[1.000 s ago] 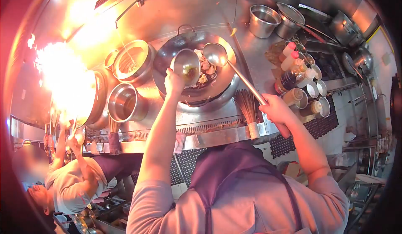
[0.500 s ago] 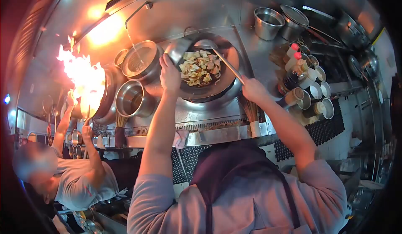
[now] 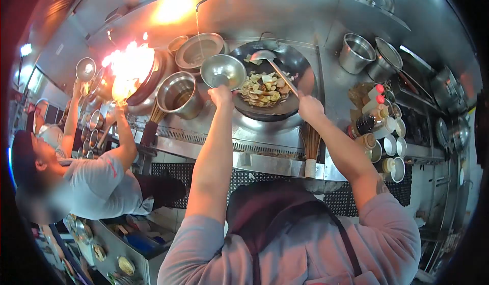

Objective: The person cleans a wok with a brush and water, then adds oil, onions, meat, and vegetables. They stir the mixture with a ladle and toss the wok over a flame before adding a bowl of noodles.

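Two hands work the wok [image 3: 300, 66] at upper centre. The left hand [image 3: 221, 96] is closed on the rim of an emptied steel bowl [image 3: 222, 71], held tipped just left of the wok. The right hand [image 3: 309, 106] is clamped on a ladle [image 3: 275, 71] whose bowl rests at the wok's far side, above the food [image 3: 262, 87] — pale slices heaped in the middle. The step looks like stir-frying freshly added ingredients; next the bowl needs a place — and the ladle a turning stroke. At upper left a co-worker [image 3: 97, 178] tends a flaming wok [image 3: 142, 76].
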